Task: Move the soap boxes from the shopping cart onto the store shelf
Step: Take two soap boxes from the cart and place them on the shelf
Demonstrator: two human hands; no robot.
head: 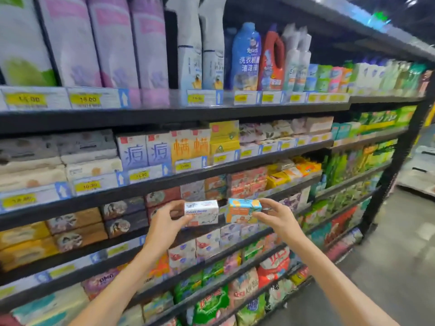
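Both arms reach up and forward to the shelf [164, 182], the left hand [164, 222] pinching a white soap box [201, 212] by its left end and the right hand [276, 217] gripping a blue-and-orange soap box [243, 210] by its right end. The two small rectangular cardboard boxes are held side by side, close together, in front of the stacked soap packs [244, 184] on the dark shelves.

Black store shelf [164, 118]; stacked soap boxes [77, 222]
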